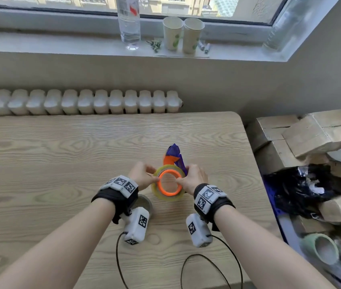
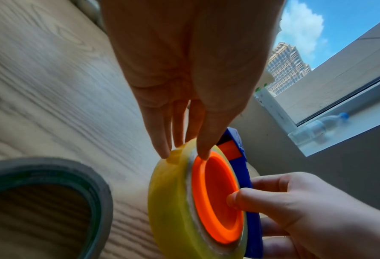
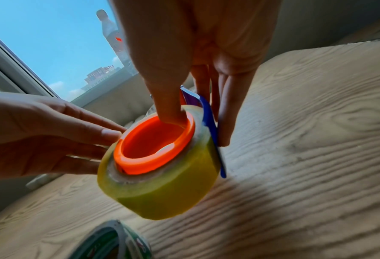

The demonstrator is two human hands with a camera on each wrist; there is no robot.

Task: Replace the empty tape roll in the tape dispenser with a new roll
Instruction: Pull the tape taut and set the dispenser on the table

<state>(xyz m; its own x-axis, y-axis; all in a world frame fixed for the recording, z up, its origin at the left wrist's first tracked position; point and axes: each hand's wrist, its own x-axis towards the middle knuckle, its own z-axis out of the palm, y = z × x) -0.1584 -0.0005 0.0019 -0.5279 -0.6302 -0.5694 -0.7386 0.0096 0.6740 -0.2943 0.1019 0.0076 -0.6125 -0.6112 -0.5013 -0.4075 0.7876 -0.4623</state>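
Note:
A blue tape dispenser with an orange hub is held up over the wooden table. A yellowish clear tape roll sits around the hub. My left hand pinches the roll, fingers on its outer band and thumb at the hub's rim. My right hand grips the dispenser, with the thumb inside the hub and the fingers behind the blue plate. A grey empty roll lies flat on the table under my left wrist.
Cardboard boxes, a black plastic bag and a green tape roll crowd the space past the table's right edge. A radiator runs behind the table. A water bottle and two paper cups stand on the windowsill.

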